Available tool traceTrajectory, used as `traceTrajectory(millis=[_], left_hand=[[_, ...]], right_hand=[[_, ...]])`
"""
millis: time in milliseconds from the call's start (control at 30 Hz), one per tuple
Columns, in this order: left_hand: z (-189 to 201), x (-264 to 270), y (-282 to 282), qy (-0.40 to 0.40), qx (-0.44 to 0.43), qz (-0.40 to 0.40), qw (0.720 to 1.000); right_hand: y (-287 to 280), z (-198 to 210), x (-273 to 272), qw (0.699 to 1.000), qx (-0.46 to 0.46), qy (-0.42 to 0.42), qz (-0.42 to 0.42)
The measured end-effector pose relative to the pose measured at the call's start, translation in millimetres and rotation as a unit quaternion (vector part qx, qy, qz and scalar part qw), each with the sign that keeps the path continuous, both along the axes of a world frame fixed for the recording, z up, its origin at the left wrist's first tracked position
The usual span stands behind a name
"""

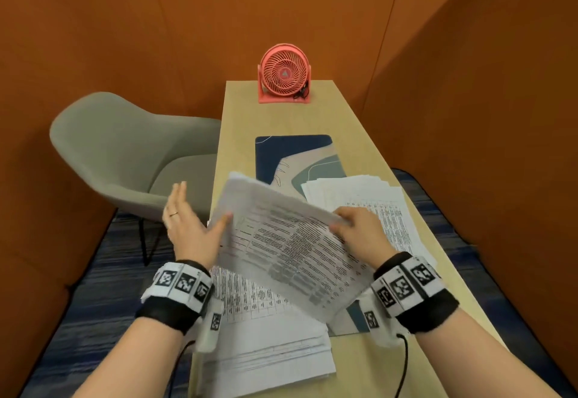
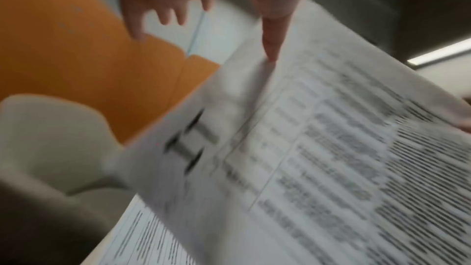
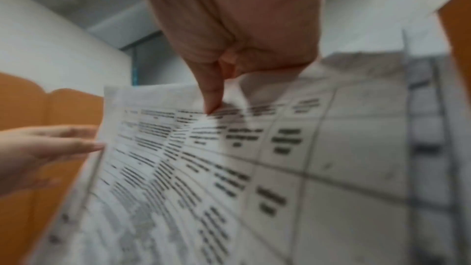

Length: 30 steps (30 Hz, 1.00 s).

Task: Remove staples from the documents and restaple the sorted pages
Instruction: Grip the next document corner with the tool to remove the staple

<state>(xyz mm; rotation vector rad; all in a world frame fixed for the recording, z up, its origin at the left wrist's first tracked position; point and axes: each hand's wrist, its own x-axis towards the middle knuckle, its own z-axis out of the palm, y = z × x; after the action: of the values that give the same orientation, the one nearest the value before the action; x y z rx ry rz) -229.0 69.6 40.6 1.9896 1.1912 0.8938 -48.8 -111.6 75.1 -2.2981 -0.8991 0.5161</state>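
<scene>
A bundle of printed pages (image 1: 281,241) is lifted and tilted above the table. My right hand (image 1: 359,228) grips its right edge, thumb (image 3: 211,96) on the top sheet (image 3: 229,158). My left hand (image 1: 187,222) is flat beside the bundle's left edge with fingers (image 2: 165,13) straight and spread; only its thumb (image 2: 272,43) touches the page (image 2: 305,148). A second stack of pages (image 1: 275,344) lies on the table under the bundle, near the front edge. A fanned pile of sheets (image 1: 375,200) lies to the right, behind my right hand.
A patterned blue desk mat (image 1: 294,153) lies mid-table, partly under the papers. A pink desk fan (image 1: 284,73) stands at the far end of the narrow wooden table (image 1: 237,122). A grey chair (image 1: 125,153) sits to the left. Orange partition walls close in on all sides.
</scene>
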Motion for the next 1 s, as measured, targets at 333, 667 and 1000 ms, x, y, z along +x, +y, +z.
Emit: traceTrajectory(millis=[333,667,1000], left_hand=[[-15,39,2,0.179,-0.075,-0.225,0.955],[-22,88,-25,0.323,0.01,-0.312,0.894],[-21,103,-36,0.327,0.037,-0.337,0.882]], right_hand=[[-44,-68,21,0.963,-0.037,0.267,-0.016],[-88,-127,91,0.934,-0.333,-0.024,-0.13],[-74,-110,96,0.953,-0.165,0.008,-0.252]])
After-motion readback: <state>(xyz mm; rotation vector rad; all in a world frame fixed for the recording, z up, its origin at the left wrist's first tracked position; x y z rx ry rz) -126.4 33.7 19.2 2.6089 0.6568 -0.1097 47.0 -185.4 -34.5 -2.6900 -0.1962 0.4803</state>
